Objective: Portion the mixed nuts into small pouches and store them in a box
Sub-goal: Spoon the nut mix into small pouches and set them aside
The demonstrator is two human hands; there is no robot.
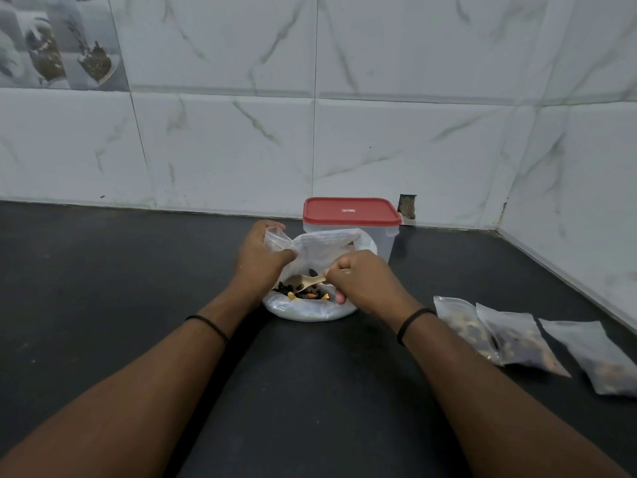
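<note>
A large clear plastic bag (320, 250) stands open on the dark counter, with mixed nuts (303, 293) at its bottom. My left hand (256, 255) holds a small clear pouch (274, 236) at the bag's left rim. My right hand (362, 282) pinches a small wooden spoon (308, 281), its bowl lying among the nuts. Right behind the bag stands a clear plastic box with a red lid (351, 211), closed. Three filled pouches (510, 336) lie flat on the counter at the right.
The dark counter (103, 270) runs to white marble-look wall tiles at the back and on the right, forming a corner. A small hole (407, 205) in the back wall sits just right of the box.
</note>
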